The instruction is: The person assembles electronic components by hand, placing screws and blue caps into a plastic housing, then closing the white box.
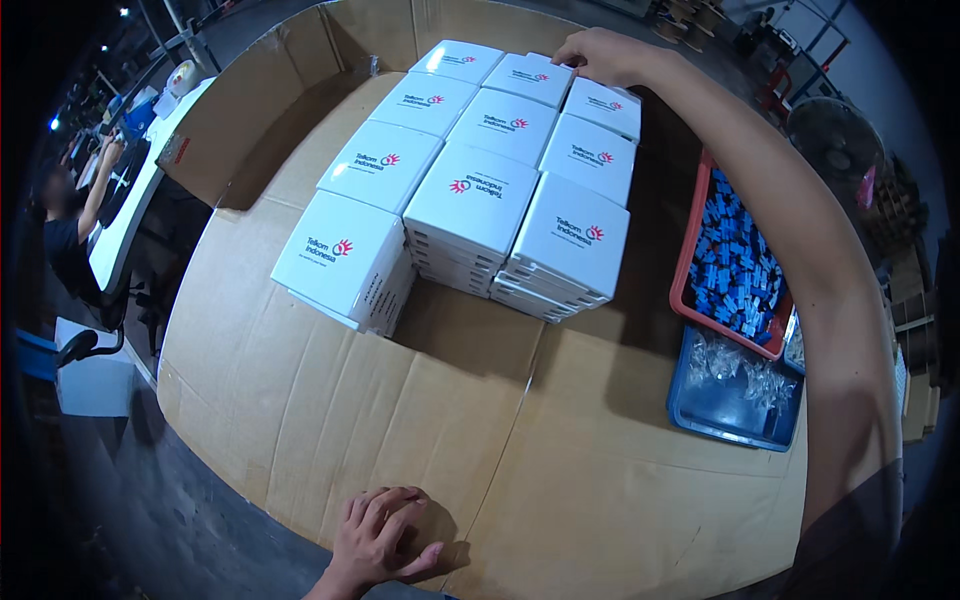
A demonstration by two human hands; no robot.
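Observation:
Stacks of white boxes (468, 195) with red and dark print on their lids stand close together on a cardboard-covered table. My right arm reaches far across the right side. My right hand (603, 55) is at the back of the stacks, its fingers bent down onto a white box (548, 64) in the far row; the fingertips are partly hidden. Near the front edge, my left hand (372, 540) hovers at or just over the cardboard (480, 440), fingers apart and loosely bent, holding nothing.
Right of the boxes, a red tray (686, 270) holds many small blue pieces. A blue tray (700, 415) with clear plastic bags sits nearer me. Raised cardboard walls (375, 35) border the far side. Leftward, another person (75, 220) sits at a white table (140, 205).

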